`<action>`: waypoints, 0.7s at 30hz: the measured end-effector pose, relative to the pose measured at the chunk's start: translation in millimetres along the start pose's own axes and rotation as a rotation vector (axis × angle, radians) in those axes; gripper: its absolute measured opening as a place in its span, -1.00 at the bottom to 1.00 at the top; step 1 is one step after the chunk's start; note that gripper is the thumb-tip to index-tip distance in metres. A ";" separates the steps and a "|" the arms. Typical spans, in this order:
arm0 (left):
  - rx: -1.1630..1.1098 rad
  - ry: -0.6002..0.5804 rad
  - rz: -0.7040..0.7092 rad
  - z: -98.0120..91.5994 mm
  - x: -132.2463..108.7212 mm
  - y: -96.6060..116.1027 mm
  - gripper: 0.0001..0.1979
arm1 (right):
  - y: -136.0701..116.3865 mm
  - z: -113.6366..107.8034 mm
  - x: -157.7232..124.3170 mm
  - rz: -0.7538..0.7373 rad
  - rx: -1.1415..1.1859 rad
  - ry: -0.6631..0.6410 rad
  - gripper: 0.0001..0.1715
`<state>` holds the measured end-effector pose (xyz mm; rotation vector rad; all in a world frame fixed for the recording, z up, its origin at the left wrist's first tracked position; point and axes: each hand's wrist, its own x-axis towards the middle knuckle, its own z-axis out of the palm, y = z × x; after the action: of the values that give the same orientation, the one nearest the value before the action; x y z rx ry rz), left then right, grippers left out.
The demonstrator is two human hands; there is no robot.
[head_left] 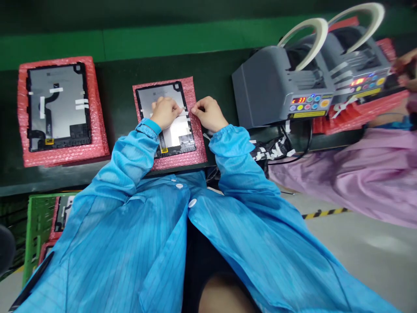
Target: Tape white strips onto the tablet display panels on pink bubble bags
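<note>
A tablet-like screen panel (172,130) lies back side up on a sheet of pink bubble wrap (200,152) at the bench's front edge. Bent over the panel's upper middle is my left hand (165,113), fingers drawn together, with the fingertips beside a short strip of white tape (186,114) at the right edge. Thumb and forefinger of my right hand (211,114) pinch at the outer end of that strip, just off the panel. My left hand covers part of the panel, and whatever its fingertips hold is hidden.
Left, a similar panel (65,104) with white tape strips rests on stacked pink bubble wrap (99,134). Two grey tape dispensers (263,87) with lit displays stand right. A co-worker's lilac sleeve (368,169) is beyond. A green crate (32,230) holds more panels below left.
</note>
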<state>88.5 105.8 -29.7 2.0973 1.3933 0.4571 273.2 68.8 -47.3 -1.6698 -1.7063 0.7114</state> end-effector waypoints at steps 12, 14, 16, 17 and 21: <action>0.049 0.002 -0.022 3.6 -3.9 6.0 -0.79 | 12.3 12.2 0.4 -0.035 -0.058 -0.007 -0.67; 0.068 0.008 -0.011 4.7 -5.3 6.6 -0.78 | 13.8 15.1 0.4 -0.031 -0.079 -0.002 -0.65; 0.075 0.008 0.008 5.0 -6.9 7.3 -0.78 | 14.0 17.1 0.0 -0.039 -0.097 0.006 -0.65; 0.079 0.005 0.013 5.0 -7.7 7.6 -0.79 | 13.8 17.7 -0.1 -0.038 -0.107 0.010 -0.67; 0.095 0.007 0.035 5.3 -10.7 8.1 -0.79 | 13.7 18.6 0.1 -0.007 -0.145 0.006 -0.78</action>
<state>93.2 92.2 -28.4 2.2009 1.4095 0.4195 268.0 70.6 -69.7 -1.7605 -1.7956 0.5908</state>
